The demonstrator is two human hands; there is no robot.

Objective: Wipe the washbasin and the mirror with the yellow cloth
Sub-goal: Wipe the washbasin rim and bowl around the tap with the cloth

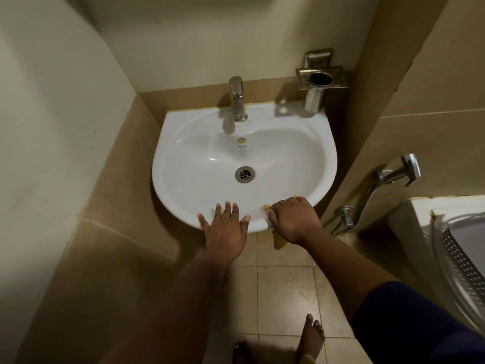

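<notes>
A white washbasin (pixel 199 153) hangs on the wall, with a steel drain (pixel 244 174) in its bowl. My left hand (pixel 225 226) rests flat on the front rim, fingers spread. Just to its right, my right hand (pixel 293 219) presses the yellow cloth (pixel 278 241) against the front rim. Most of the cloth is hidden under the hand; a fold hangs below the rim and a corner shows near the fingertips. The mirror is out of view.
A steel tap (pixel 237 99) stands at the back of the basin. A steel holder (pixel 318 82) is fixed to the wall at the back right. A hand sprayer (pixel 396 174) hangs on the right wall, beside a white appliance (pixel 425 222). My bare feet stand on beige floor tiles (pixel 283 292).
</notes>
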